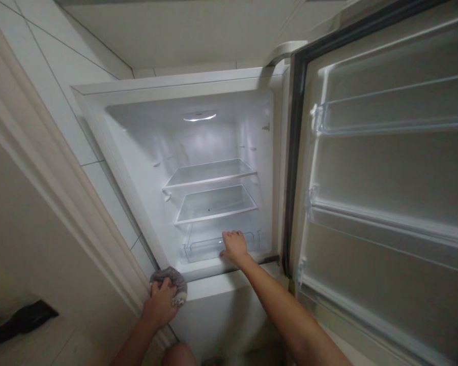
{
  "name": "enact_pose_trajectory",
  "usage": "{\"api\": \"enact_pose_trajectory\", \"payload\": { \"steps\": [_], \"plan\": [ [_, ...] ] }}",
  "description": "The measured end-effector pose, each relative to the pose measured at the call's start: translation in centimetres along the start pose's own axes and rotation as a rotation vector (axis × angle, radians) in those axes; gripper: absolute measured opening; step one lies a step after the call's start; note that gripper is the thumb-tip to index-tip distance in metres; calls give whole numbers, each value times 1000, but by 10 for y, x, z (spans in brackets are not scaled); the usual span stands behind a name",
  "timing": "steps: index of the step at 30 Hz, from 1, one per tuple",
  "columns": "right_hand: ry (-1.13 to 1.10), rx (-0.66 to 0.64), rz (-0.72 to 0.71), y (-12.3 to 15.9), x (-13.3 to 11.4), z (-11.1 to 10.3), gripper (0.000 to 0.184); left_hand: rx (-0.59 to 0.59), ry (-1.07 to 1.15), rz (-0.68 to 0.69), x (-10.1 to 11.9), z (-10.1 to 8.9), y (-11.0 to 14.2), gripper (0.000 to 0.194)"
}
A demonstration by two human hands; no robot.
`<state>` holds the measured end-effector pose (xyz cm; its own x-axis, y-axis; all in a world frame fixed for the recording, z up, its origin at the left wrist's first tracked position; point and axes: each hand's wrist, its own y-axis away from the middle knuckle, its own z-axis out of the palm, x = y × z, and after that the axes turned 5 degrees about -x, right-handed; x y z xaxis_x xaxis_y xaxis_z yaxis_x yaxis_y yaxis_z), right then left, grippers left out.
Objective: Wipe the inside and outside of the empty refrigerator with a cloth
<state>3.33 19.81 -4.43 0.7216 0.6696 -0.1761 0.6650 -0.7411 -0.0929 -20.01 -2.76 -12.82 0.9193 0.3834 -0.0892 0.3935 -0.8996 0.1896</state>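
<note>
An open white fridge [122,168] stands before me with its light on. Inside it I see two glass shelves [209,173] and a clear plastic drawer [209,249] at the bottom. My right hand [234,246] reaches in and rests on the front edge of that drawer, with its fingers curled over the rim. My left hand [161,302] is closed on a crumpled grey cloth [173,280] pressed against the lower left corner of the fridge front.
The fridge door [385,193] stands wide open on the right, with clear door racks. A tiled wall [57,76] and a beige door frame [61,213] close in the left side. A dark object [19,321] lies on the floor at lower left.
</note>
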Motion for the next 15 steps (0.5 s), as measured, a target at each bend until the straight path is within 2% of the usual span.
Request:
{"api": "enact_pose_trajectory", "payload": {
  "steps": [5,9,12,15],
  "plan": [
    [4,-98,-55,27,-21,-18,50,-5,-22,12,-1,1,-1,43],
    [-3,-75,-77,68,-44,-34,55,2,-1,16,1,6,2,50],
    [-38,-45,-90,99,-59,-57,64,22,47,21,0,10,3,52],
    [-100,-15,-114,132,-67,-89,69,55,136,26,0,11,4,41]
  ]
}}
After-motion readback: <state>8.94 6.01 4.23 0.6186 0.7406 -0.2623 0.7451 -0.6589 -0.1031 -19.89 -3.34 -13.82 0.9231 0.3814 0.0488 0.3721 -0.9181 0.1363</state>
